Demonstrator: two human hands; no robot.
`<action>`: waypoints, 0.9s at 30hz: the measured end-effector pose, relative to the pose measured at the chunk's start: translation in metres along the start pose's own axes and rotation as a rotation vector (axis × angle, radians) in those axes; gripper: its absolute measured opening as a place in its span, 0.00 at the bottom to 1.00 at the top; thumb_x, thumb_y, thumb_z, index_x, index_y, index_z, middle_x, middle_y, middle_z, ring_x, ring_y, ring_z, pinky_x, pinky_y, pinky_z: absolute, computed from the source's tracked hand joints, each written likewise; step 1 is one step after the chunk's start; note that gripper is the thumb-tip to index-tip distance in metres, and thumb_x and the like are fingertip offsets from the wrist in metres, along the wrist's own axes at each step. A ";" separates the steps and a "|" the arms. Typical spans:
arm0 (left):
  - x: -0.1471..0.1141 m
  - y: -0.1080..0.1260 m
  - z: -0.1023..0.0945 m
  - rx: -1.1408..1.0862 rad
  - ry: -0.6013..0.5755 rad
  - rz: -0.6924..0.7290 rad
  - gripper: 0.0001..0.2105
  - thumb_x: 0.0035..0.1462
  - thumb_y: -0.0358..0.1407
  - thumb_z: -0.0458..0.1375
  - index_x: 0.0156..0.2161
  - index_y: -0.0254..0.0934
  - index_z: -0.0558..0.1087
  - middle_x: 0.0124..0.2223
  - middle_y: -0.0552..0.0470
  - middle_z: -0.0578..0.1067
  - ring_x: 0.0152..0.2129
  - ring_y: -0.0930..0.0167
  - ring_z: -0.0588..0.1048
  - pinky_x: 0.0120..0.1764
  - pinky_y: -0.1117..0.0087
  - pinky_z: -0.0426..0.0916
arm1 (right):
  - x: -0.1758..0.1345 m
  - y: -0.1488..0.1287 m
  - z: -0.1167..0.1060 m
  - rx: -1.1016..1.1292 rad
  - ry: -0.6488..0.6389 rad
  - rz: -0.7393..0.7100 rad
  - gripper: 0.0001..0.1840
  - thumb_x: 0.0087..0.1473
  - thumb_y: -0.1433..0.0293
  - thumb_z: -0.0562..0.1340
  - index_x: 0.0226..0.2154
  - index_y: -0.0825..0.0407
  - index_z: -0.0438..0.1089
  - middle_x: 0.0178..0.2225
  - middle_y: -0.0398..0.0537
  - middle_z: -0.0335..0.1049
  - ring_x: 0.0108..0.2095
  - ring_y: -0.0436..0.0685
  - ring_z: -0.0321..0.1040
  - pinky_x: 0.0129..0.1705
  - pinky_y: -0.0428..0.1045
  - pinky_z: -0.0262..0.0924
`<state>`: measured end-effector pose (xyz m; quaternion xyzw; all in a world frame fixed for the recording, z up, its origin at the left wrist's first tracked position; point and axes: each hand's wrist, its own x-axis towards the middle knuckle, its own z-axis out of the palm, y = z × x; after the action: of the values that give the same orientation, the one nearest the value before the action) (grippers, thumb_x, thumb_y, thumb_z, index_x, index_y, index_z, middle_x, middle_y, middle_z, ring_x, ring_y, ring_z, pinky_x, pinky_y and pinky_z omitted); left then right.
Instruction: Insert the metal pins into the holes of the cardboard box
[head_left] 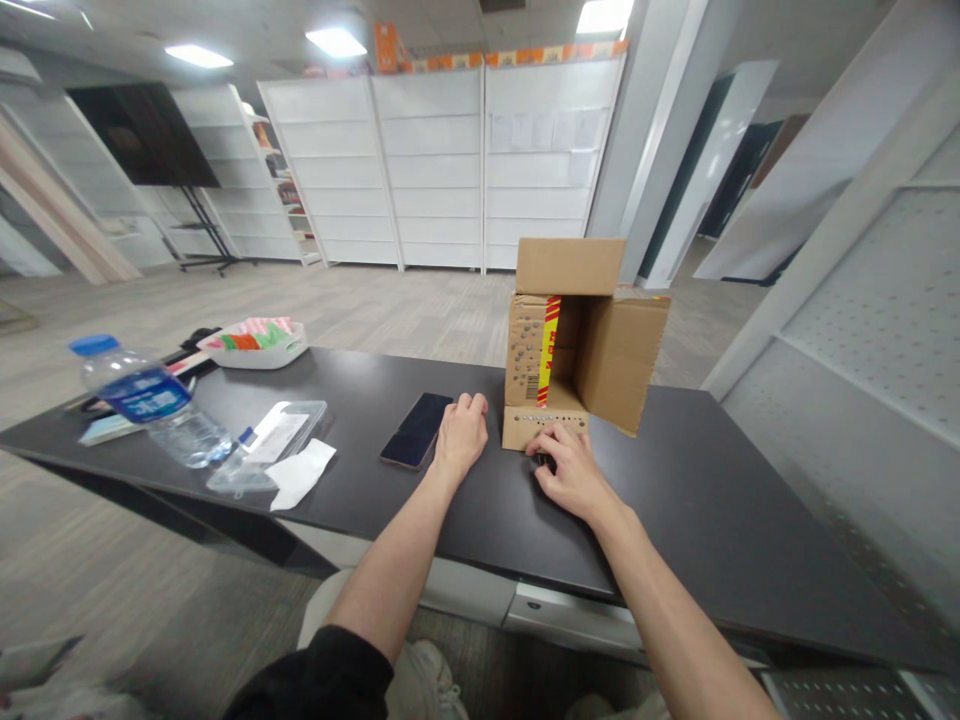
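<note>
A cardboard box (526, 350) stands on its side on the dark table, its opening facing me and its flaps spread out. Its lower flap (517, 428) hangs at the front with a row of small round marks or holes. My right hand (570, 472) is at this flap, thumb and fingers bent around a small dark object (547, 461) that is mostly hidden. My left hand (463, 436) rests on the table left of the box, fingers curled in, with nothing visible in them. Just left of it lies a black smartphone (417, 431), screen up.
On the left are a tilted water bottle (150, 400), a clear plastic case (279, 435), a white paper piece (303, 474) and a white basket (259, 352) with colourful packets. The black table (720, 510) ends near a perforated white panel (885, 330) on the right.
</note>
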<state>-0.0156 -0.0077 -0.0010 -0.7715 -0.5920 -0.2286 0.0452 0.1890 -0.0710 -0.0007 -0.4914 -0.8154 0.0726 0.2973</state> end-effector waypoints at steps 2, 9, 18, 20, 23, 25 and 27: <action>0.000 0.000 -0.001 -0.012 0.000 0.002 0.10 0.61 0.26 0.47 0.41 0.40 0.67 0.41 0.49 0.70 0.39 0.67 0.71 0.49 0.66 0.63 | 0.000 0.000 0.000 0.005 -0.017 -0.012 0.15 0.44 0.79 0.56 0.33 0.49 0.70 0.40 0.48 0.66 0.46 0.60 0.62 0.47 0.55 0.49; 0.000 0.001 -0.001 -0.022 -0.019 -0.013 0.10 0.62 0.26 0.46 0.42 0.40 0.68 0.41 0.48 0.70 0.39 0.68 0.71 0.49 0.66 0.63 | 0.000 -0.006 -0.002 0.013 -0.087 -0.035 0.12 0.46 0.80 0.54 0.28 0.50 0.69 0.38 0.46 0.66 0.43 0.58 0.61 0.44 0.53 0.47; 0.000 0.000 -0.002 -0.010 -0.017 -0.013 0.10 0.62 0.26 0.46 0.42 0.40 0.68 0.40 0.49 0.70 0.38 0.67 0.71 0.48 0.66 0.63 | 0.002 -0.014 -0.005 -0.039 -0.127 -0.058 0.12 0.48 0.81 0.52 0.29 0.50 0.65 0.38 0.45 0.66 0.41 0.57 0.60 0.42 0.52 0.47; 0.000 -0.001 0.000 -0.009 -0.008 -0.007 0.10 0.62 0.26 0.46 0.42 0.40 0.68 0.40 0.49 0.70 0.37 0.67 0.71 0.48 0.66 0.63 | 0.002 -0.016 -0.005 -0.044 -0.117 -0.057 0.12 0.48 0.81 0.52 0.30 0.50 0.65 0.38 0.45 0.66 0.41 0.57 0.60 0.42 0.52 0.47; 0.001 -0.003 0.004 -0.011 0.000 0.000 0.10 0.62 0.26 0.46 0.41 0.40 0.68 0.40 0.49 0.70 0.37 0.67 0.71 0.47 0.66 0.63 | 0.002 -0.016 -0.003 -0.043 -0.080 -0.062 0.11 0.49 0.80 0.53 0.31 0.49 0.64 0.38 0.46 0.65 0.41 0.58 0.60 0.43 0.52 0.49; 0.002 -0.004 0.005 -0.014 0.004 0.005 0.10 0.62 0.26 0.46 0.41 0.40 0.68 0.40 0.49 0.70 0.37 0.67 0.71 0.47 0.66 0.63 | 0.003 -0.014 -0.001 -0.035 -0.019 -0.057 0.09 0.51 0.78 0.54 0.31 0.49 0.64 0.37 0.46 0.65 0.42 0.58 0.61 0.43 0.53 0.50; 0.002 -0.004 0.006 -0.013 0.010 0.007 0.10 0.62 0.26 0.46 0.41 0.40 0.68 0.40 0.49 0.70 0.37 0.67 0.72 0.47 0.66 0.64 | 0.003 -0.008 0.002 -0.015 0.067 -0.039 0.07 0.53 0.77 0.55 0.31 0.49 0.64 0.37 0.46 0.65 0.41 0.58 0.61 0.44 0.53 0.51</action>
<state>-0.0176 -0.0026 -0.0062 -0.7728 -0.5874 -0.2364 0.0440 0.1807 -0.0724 0.0028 -0.4796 -0.8151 0.0443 0.3220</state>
